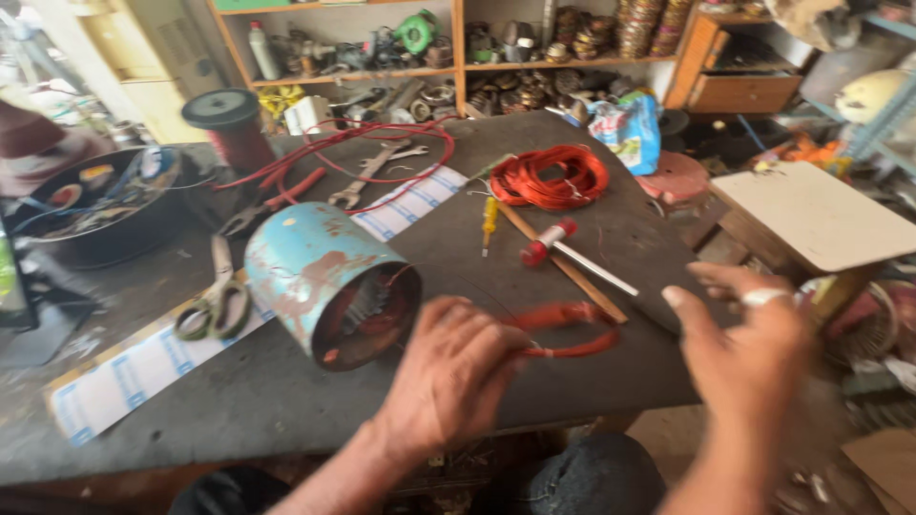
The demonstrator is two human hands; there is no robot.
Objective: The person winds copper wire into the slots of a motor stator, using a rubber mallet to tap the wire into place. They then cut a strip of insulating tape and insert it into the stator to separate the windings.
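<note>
My left hand rests on the dark workbench and grips one end of a small red wire coil. Just to its left lies a worn blue metal cylinder housing on its side, its open end showing windings inside. My right hand hovers at the bench's right edge, fingers spread, a ring on one finger, holding nothing. It is blurred by motion. A thin white rod with a red handle and a wooden stick lie just beyond the coil.
A larger red wire coil, yellow screwdriver, spanners, pliers, scissors, long paper strip and a red wire spool lie on the bench. Dark bowl at left. Cluttered shelves behind; a wooden board at right.
</note>
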